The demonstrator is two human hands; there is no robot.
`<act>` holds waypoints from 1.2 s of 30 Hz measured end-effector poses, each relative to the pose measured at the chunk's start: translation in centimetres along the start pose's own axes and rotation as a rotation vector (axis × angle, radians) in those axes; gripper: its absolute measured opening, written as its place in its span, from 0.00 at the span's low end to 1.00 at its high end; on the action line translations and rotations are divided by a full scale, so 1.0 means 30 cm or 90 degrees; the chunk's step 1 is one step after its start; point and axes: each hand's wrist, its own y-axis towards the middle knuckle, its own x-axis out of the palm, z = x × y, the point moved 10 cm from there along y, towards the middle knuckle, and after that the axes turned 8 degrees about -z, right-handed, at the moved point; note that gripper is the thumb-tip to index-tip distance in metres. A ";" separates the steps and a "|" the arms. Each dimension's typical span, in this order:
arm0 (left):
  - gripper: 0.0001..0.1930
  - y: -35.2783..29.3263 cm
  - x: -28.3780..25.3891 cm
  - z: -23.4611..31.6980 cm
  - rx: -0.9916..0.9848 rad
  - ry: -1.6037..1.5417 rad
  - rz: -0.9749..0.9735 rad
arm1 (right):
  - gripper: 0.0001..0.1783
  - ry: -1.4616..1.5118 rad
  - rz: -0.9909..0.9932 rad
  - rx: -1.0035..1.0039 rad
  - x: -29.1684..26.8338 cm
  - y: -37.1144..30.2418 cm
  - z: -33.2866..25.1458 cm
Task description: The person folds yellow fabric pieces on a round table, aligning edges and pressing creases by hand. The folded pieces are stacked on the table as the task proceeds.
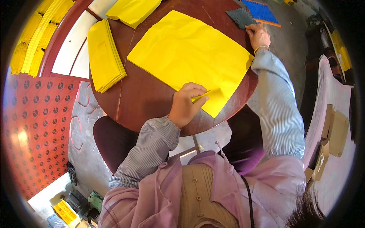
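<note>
A large yellow sheet [190, 49], soft like cloth or paper, lies across the round dark red table [148, 102]. At its near edge my left hand [188, 104] pinches a small raised fold of it between thumb and fingers. My right hand [259, 37] reaches to the table's far right, its fingers closed at the near corner of a dark grey piece with zigzag edges [242, 18]. Right beside that piece is a blue block with an orange edge [262, 11]. The fingertips partly hide what the right hand grips.
On the table's left stands a folded yellow stack [104, 57], and another yellow pile [133, 11] lies at the far edge. Further yellow bundles [40, 34] are at the upper left. Open cardboard boxes [332, 133] rest on a pale cloth at the right.
</note>
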 end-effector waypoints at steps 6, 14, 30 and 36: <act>0.10 0.007 0.011 -0.029 -0.052 -0.048 -0.031 | 0.11 0.485 -0.006 -0.012 -0.217 -0.323 -0.097; 0.12 0.003 0.038 -0.060 -0.111 -0.041 -0.082 | 0.14 0.529 -0.194 -0.243 -0.346 -1.002 -0.507; 0.12 0.006 0.043 -0.063 -0.101 -0.092 -0.107 | 0.07 0.559 -0.192 -0.201 -0.305 -0.950 -0.485; 0.11 0.001 0.044 -0.059 -0.099 -0.087 -0.112 | 0.08 0.606 -0.265 -0.057 -0.238 -0.929 -0.442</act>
